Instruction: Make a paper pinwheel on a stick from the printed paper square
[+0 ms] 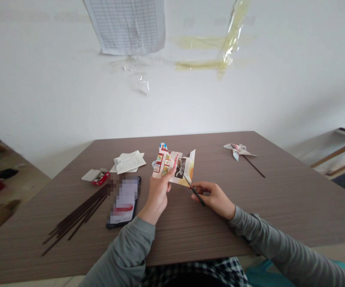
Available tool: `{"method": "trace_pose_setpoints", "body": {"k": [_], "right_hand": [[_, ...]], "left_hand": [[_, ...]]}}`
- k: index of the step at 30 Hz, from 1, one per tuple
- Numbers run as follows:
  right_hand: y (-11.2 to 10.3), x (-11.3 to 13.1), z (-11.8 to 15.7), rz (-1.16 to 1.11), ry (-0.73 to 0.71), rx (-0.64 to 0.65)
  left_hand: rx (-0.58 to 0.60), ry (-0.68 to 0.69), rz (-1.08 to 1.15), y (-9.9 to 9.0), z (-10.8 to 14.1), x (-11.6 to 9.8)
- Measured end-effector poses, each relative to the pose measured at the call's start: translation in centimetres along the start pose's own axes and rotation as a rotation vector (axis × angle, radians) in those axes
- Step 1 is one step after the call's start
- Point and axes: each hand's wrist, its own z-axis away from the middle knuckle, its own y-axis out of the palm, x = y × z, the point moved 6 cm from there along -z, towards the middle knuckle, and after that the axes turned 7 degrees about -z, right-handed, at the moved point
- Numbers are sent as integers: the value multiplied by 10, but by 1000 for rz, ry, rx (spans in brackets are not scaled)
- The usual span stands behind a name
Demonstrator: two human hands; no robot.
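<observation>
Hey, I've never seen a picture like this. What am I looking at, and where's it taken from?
There's no machine: these are a person's bare hands, seen from a camera worn on their head, looking forward and down. The left hand holds a printed paper; the right hand holds a dark-handled tool, probably scissors, against it. On the table lie dark sticks, a phone, a small red box, paper pieces and a pinwheel.

one left hand (159, 195), one right hand (217, 198), one paper (175, 160), one tool (201, 199) at center, one phone (125, 201), one box (101, 180), at least two slips (130, 162) center left, at least four sticks (78, 211) lower left, one pinwheel (240, 151) right
</observation>
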Motion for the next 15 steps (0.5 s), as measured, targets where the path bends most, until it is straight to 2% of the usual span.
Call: {"method": "trace_pose_setpoints", "body": {"k": [15], "right_hand": [[1, -5, -1, -30, 45, 24]], "left_hand": [[18, 25, 28, -1, -1, -1]]}}
